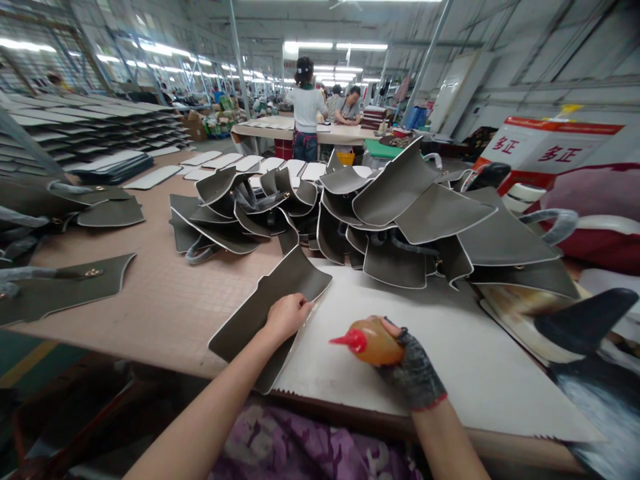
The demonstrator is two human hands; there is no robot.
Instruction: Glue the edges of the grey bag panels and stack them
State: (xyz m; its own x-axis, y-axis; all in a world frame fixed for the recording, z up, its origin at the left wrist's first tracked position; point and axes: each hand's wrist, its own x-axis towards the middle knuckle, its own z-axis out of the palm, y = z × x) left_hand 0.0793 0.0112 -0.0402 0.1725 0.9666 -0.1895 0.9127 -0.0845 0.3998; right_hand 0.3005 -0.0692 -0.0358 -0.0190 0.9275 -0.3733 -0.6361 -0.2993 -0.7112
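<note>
My left hand (286,316) is closed on the edge of a dark grey leather bag panel (260,308) that lies half on a white board (450,353) and half on the brown table (165,300). My right hand (407,363), in a dark knitted glove, grips an amber glue bottle (373,341) with a red nozzle pointing left toward the panel. The bottle hangs just above the white board, close to the left hand.
A big heap of grey bag panels with handles (380,213) lies behind the board. More panels (65,283) sit at the left. White pieces (235,162) lie in a row farther back. Several people (306,110) stand at a far table. A red and white box (550,153) is at the right.
</note>
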